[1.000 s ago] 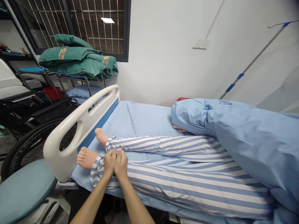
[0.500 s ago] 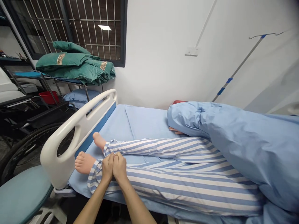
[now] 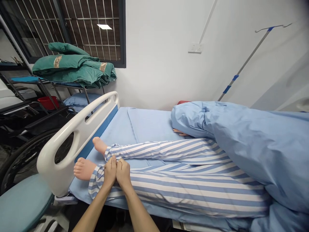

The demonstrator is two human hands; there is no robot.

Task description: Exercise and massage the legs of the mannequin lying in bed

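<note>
A manikin in blue-and-white striped pyjamas lies on the bed, its bare feet point(image 3: 83, 169) toward the left. My left hand point(image 3: 110, 171) and my right hand point(image 3: 123, 174) sit side by side, fingers together, around the near lower leg point(image 3: 169, 190) just above the ankle cuff. The fingertips reach the far trouser leg point(image 3: 156, 151). A light blue blanket point(image 3: 241, 141) covers the manikin's upper body, with only a small hand point(image 3: 180, 132) showing at its edge. The head is hidden.
A white bed rail point(image 3: 77, 135) runs along the bed's left side, beyond which stand a wheelchair wheel point(image 3: 29, 161) and a teal seat point(image 3: 23, 204). Green folded quilts point(image 3: 72, 67) lie on a metal rack point(image 3: 29, 79) by the barred window point(image 3: 72, 29). A drip pole point(image 3: 243, 64) leans at the right.
The whole view has drifted slightly left and the bed sits a little higher in frame. My hands remain together on the same lower leg.
</note>
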